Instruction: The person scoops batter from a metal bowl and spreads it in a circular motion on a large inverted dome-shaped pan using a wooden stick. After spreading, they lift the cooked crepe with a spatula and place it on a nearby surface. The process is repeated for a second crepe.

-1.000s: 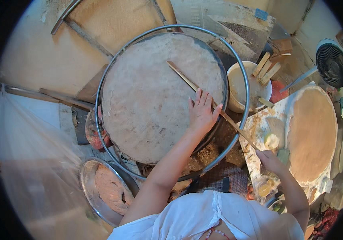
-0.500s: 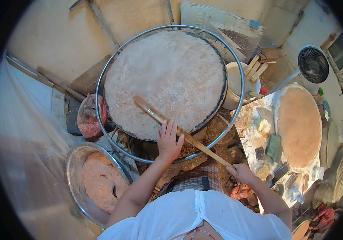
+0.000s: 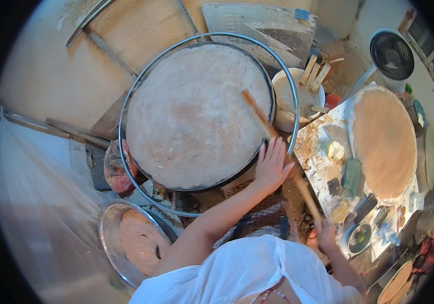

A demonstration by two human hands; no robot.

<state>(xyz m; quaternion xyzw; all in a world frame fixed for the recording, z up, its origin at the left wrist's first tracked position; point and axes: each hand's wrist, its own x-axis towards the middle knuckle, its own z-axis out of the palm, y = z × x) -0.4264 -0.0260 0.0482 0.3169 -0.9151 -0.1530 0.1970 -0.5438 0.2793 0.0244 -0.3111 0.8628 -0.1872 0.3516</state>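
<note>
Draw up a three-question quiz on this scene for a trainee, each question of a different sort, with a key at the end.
1. Open question: what does the person's bare right hand hold?
2. True or false: in the head view, the round silvery metal basin with a pinkish-brown mass in it lies farther left than the person's bare left hand.
3. Fill in the blank: a smooth, silvery metal ____ runs around the large round pale-grey surface.

Key:
1. The near end of a long, narrow brown wooden stick.
2. True.
3. Ring.
</note>
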